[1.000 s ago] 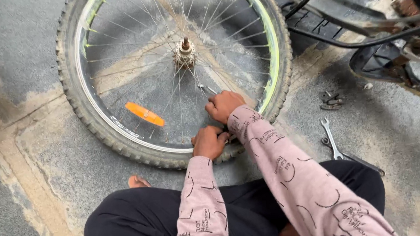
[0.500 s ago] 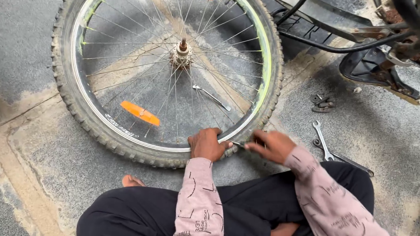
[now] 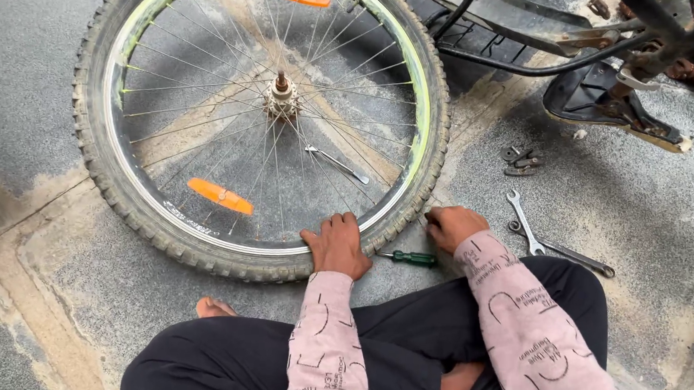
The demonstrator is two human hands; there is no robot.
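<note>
In the head view, there is one bicycle wheel (image 3: 262, 120) lying flat on the concrete ground (image 3: 62, 261), with a knobby tyre, one hub in the middle and two orange reflectors (image 3: 219, 195) among the spokes. One thin metal tool (image 3: 337, 164) lies inside the wheel, under the spokes.

The left hand (image 3: 336, 245) lies flat on the near part of the tyre, with the fingers together and bent over the rim. The right hand (image 3: 452, 225) is on the ground just beside the tyre, at its right; the fingers are curled in, and I cannot tell if they pinch something.

Between the two hands lies one screwdriver (image 3: 409, 257) with a green handle, on the ground, not touched. To the right of the right hand lie two wrenches (image 3: 544, 241), crossing each other. Farther up there is one small heap of metal parts (image 3: 523, 161), and behind it a part of a bicycle frame (image 3: 595, 51).

Compared with half a second ago, the right hand has come down from the tyre edge to the ground, and the screwdriver now lies free. The left hand stays on the tyre at the same place.
</note>
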